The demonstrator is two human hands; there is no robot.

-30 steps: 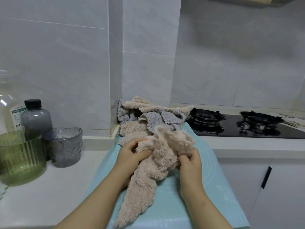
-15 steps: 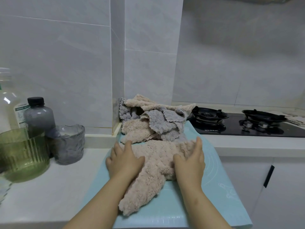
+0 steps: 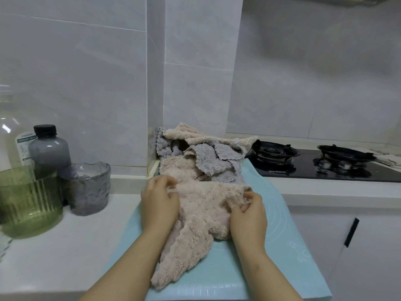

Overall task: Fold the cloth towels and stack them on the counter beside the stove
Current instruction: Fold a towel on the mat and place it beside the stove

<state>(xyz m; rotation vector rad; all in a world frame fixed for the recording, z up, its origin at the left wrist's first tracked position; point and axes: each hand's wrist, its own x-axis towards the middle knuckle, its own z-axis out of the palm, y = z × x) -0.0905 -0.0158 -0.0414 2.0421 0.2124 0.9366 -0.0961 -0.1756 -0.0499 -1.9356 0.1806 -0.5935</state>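
At a kitchen counter (image 3: 54, 257), I work on a beige towel (image 3: 201, 216) spread crumpled on a pale blue mat (image 3: 282, 246) that covers the counter's near edge. My left hand (image 3: 159, 203) grips the towel's upper left edge, fingers curled over the fleece. My right hand (image 3: 249, 216) pinches the upper right corner, thumb and fingers bunched around a fold of cloth. The towel's far edge runs between my two hands, while its lower part trails in a point toward me, ending near the front of the mat.

Just behind it, against the tiled wall corner, sits a loose pile of towels (image 3: 201, 157), beige and grey mixed, unfolded; its near side touches the towel I hold. To the right of the pile lies the black gas stove (image 3: 314, 164) with two burners.

On the counter to my left stand a ribbed green glass container (image 3: 28, 200), a smoky grey glass cup (image 3: 87, 187) just beside it, a dark bottle (image 3: 48, 148) with a black cap behind them, and a clear bottle (image 3: 10, 131) at the frame's edge. A black handle (image 3: 350, 232) marks the white cabinet below the stove.
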